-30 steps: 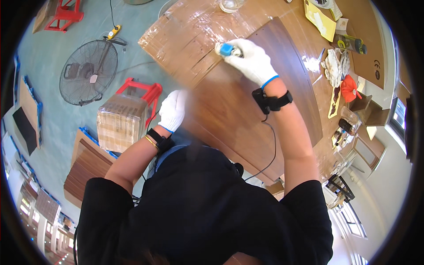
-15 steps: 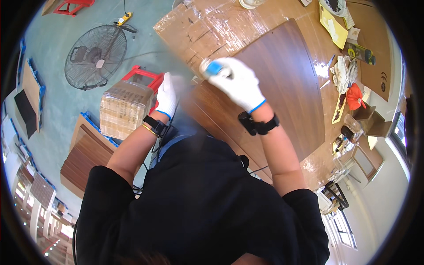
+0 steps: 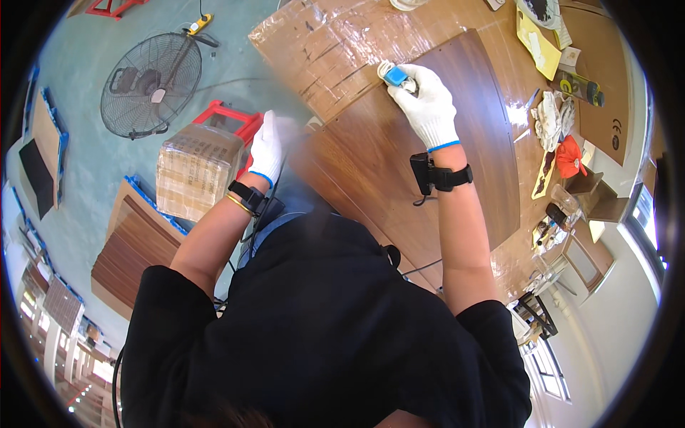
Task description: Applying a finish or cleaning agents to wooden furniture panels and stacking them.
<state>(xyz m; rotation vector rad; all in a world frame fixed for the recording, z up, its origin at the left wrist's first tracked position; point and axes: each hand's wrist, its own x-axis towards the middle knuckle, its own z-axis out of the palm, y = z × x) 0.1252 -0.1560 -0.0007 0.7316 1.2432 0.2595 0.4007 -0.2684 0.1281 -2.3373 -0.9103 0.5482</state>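
My right hand (image 3: 430, 103), in a white knit glove with a blue cuff, is closed around a small blue block (image 3: 397, 76). Something white and looped shows at the block's far end; I cannot make out what it is. Both are over the far left edge of a brown wood-grain panel (image 3: 464, 171), which lies on a table covered in cardboard and clear film. My left hand (image 3: 266, 151), gloved alike, is off the panel's left side with its fingers stretched out. A blurred patch covers part of those fingers, and nothing shows in them.
Left of my left hand, a taped carton (image 3: 198, 171) stands by a red stool (image 3: 250, 128). A black floor fan (image 3: 151, 85) is beyond. Gloves (image 3: 548, 121), a bottle (image 3: 581, 88) and a red-orange cloth item (image 3: 571, 157) lie along the table's right side.
My right hand has moved right and away from me with the blue block, over the panel's far left edge. My left hand has shifted only slightly.
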